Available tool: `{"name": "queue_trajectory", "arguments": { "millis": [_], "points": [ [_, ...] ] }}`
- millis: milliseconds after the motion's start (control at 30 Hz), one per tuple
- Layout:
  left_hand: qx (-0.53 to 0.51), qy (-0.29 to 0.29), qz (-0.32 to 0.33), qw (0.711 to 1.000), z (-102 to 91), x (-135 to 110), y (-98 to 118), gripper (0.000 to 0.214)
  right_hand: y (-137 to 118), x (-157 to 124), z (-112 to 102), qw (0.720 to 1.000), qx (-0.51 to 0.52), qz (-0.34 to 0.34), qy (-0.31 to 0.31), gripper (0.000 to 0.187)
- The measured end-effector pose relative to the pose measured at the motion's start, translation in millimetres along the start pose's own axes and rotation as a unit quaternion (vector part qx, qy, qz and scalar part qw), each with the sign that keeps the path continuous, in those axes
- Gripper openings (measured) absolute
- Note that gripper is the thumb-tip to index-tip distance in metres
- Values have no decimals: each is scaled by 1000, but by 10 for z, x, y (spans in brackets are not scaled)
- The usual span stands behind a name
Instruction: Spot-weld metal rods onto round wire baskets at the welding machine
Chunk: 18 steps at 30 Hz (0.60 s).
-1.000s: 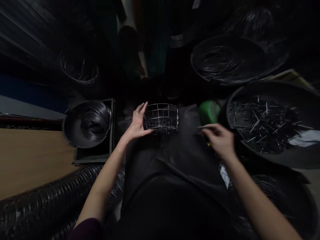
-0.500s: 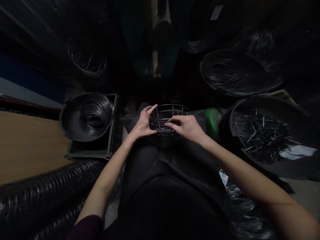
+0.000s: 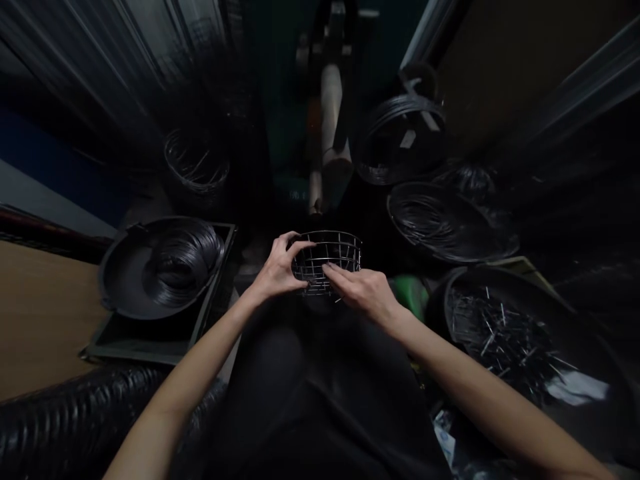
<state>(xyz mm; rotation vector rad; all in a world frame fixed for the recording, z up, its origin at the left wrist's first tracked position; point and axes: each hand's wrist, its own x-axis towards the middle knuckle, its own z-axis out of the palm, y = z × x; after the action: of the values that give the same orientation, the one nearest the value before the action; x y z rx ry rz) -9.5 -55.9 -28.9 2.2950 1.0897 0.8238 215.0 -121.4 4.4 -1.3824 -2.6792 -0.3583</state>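
Note:
A round basket of thin metal wire (image 3: 326,259) is held in front of my lap, near the machine. My left hand (image 3: 280,267) is closed around its left side, thumb low and fingers over the upper wires. My right hand (image 3: 365,290) is at the basket's near right side, fingertips pressed together against the wires. Below those fingers a short wire rod (image 3: 339,300) pokes out; most of it is hidden by the hand.
A dark machine with a cylindrical arm (image 3: 333,113) stands ahead. At left, a black basin (image 3: 120,287) holds a wire coil (image 3: 185,260). At right, a large black tub (image 3: 595,347) holds many short wire rods (image 3: 505,333). Another basin of wire rings (image 3: 425,217) lies behind it.
My view has tilted up, showing more of the machine. The basket is nearer the machine's arm. My right hand has moved from over the basket to its near right side.

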Motion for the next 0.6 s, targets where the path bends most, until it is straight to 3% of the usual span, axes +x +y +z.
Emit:
{"name": "queue_trajectory", "arguments": {
  "millis": [233,500,600],
  "points": [
    [-2,37,5,999,13,190,-56,87,246,156,19,999,40,-4,12,37],
    [-14,36,7,999,-26,367,-113,83,348,297,43,997,30,2,71,34],
    [-17,35,-6,999,-51,432,-132,83,377,369,27,998,20,11,67,36]
  ]
}}
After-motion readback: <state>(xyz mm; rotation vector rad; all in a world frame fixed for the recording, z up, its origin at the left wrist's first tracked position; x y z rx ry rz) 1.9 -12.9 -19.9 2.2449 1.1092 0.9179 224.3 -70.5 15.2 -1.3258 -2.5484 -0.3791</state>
